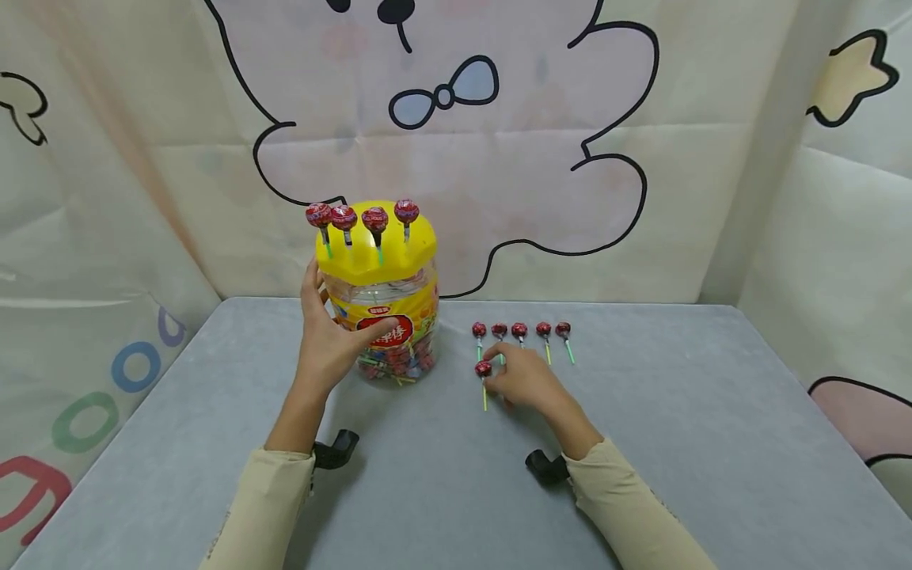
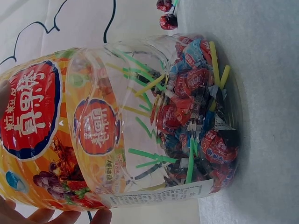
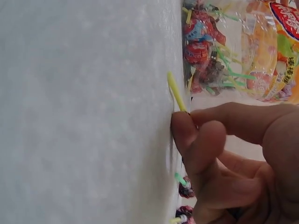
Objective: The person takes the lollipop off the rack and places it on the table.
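Note:
My left hand (image 1: 329, 348) grips a clear plastic candy jar (image 1: 416, 317) from its left side, thumb across the label. Its lid (image 1: 356, 273) is yellow, with several red-wrapped lollipops (image 1: 374, 219) standing upright in it. More lollipops (image 2: 187, 84) with green and yellow sticks lie in the jar's lower part. With its fingertips, my right hand (image 1: 530, 380) pinches a red lollipop (image 1: 483, 369) whose yellow stick (image 3: 174, 91) points toward me at the tabletop. The fingers partly cover that lollipop in the right wrist view.
Behind the right hand, several red lollipops (image 1: 544, 329) lie in a row on the grey cloth-covered table (image 1: 442, 491). A pale curtain (image 1: 534, 190) with cartoon drawings hangs at the table's back edge and along both sides.

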Tool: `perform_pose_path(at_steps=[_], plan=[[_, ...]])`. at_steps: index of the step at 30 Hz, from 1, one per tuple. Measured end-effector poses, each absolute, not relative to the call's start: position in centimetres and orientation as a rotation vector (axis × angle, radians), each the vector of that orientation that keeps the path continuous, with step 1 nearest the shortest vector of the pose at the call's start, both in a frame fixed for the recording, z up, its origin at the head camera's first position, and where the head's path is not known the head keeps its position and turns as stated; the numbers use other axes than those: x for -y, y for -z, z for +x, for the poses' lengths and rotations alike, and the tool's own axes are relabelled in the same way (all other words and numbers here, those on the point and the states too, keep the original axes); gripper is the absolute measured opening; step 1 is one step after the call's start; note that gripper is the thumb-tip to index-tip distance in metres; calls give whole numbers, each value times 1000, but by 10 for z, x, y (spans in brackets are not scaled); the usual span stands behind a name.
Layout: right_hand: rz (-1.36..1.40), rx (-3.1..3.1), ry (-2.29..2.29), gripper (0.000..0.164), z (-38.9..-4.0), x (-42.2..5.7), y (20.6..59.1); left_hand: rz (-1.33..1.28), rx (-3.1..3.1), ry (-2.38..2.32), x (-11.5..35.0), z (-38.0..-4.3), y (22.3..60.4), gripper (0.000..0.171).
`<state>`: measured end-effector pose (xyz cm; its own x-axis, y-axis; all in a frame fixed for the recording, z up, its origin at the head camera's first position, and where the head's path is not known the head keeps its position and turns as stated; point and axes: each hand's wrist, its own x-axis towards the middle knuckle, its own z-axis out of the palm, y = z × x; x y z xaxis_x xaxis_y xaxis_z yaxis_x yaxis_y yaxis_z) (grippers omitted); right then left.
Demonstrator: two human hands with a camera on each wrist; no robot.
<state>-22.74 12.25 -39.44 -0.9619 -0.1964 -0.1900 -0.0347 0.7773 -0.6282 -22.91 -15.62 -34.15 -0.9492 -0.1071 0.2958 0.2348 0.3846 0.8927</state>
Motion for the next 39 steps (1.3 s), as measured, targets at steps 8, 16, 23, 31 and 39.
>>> perform_pose_path(at_steps=[8,16,23,31,39], plan=[[-396,-2776,1026,51,-219,-124,346,-148,2335,1615,165,-228,340,108],[-655,-2549,1424,76,-223,-82,293,-196,2271,1798,173,-233,343,104],[-668,-2451,1568,81,-223,-68,295,-85,2267,1842,169,-224,339,104],[-699,-2592,1485,77,-237,-74,287,58,2320,1762,159,-217,327,111],[-987,-2863,1552,65,-245,-66,243,79,2351,1505,142,-208,326,113]])
